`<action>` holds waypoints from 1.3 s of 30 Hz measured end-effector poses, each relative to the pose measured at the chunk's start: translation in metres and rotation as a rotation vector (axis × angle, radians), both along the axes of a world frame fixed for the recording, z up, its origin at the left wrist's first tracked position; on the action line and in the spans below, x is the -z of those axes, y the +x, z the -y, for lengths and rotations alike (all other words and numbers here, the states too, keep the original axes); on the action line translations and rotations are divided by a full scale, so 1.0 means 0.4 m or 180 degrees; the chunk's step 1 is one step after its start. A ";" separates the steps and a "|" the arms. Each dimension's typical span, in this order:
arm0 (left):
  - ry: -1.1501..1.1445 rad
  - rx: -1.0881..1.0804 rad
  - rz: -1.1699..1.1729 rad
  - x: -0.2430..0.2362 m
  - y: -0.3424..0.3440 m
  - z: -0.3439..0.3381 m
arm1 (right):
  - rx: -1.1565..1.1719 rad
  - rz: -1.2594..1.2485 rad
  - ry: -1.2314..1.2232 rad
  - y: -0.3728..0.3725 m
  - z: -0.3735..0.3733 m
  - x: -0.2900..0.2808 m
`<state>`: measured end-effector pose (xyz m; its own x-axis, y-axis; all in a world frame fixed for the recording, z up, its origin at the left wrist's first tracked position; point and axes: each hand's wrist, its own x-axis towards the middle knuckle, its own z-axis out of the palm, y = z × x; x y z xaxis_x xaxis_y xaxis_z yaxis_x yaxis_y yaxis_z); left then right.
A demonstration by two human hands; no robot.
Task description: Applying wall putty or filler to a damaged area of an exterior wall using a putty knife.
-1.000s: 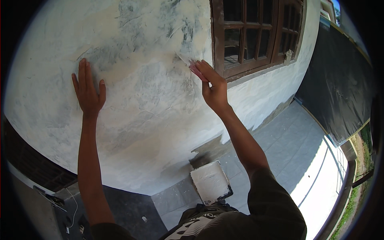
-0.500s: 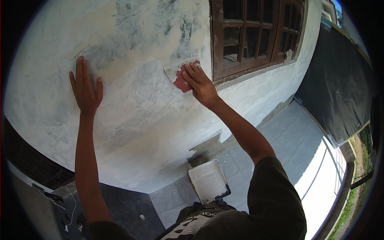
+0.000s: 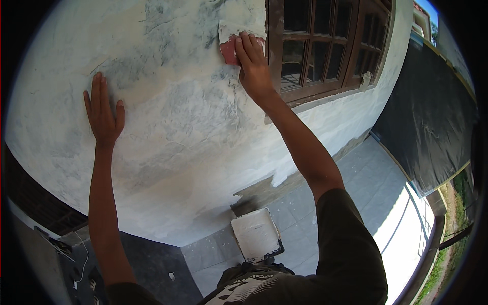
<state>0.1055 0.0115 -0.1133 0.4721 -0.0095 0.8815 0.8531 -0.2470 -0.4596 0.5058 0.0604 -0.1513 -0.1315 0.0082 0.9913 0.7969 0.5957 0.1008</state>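
My left hand [image 3: 103,114] lies flat on the mottled white plastered wall [image 3: 168,117], fingers extended, holding nothing. Higher and to the right, beside the window's left edge, my right hand [image 3: 255,72] grips a reddish-pink scraper [image 3: 229,51] with its fingers over the back. The scraper is against the wall, with white putty smeared on it and along its upper part.
A brown wooden window [image 3: 348,81] is at upper right. On the grey tiled floor [image 3: 320,229] below stands a square tray [image 3: 276,239] with white material. Dark sheeting [image 3: 427,117] hangs at right; a dark mat [image 3: 152,269] with a cable lies lower left.
My right hand has turned the scraper flatter, then moved upward along the wall beside the window. My left hand stays on the wall, shifted slightly leftward in view.
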 end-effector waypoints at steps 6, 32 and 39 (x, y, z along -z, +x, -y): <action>0.0003 -0.0090 -0.0040 -0.014 -0.014 0.019 | -0.0261 0.0784 -0.0803 -0.044 0.056 0.294; -0.0029 -0.0070 0.0056 -0.007 -0.020 0.012 | 0.0452 -0.0766 -0.0973 -0.269 0.071 0.068; -0.0026 0.0090 0.0061 0.002 -0.022 0.006 | -0.1054 -0.0525 -0.1728 -0.355 0.251 0.314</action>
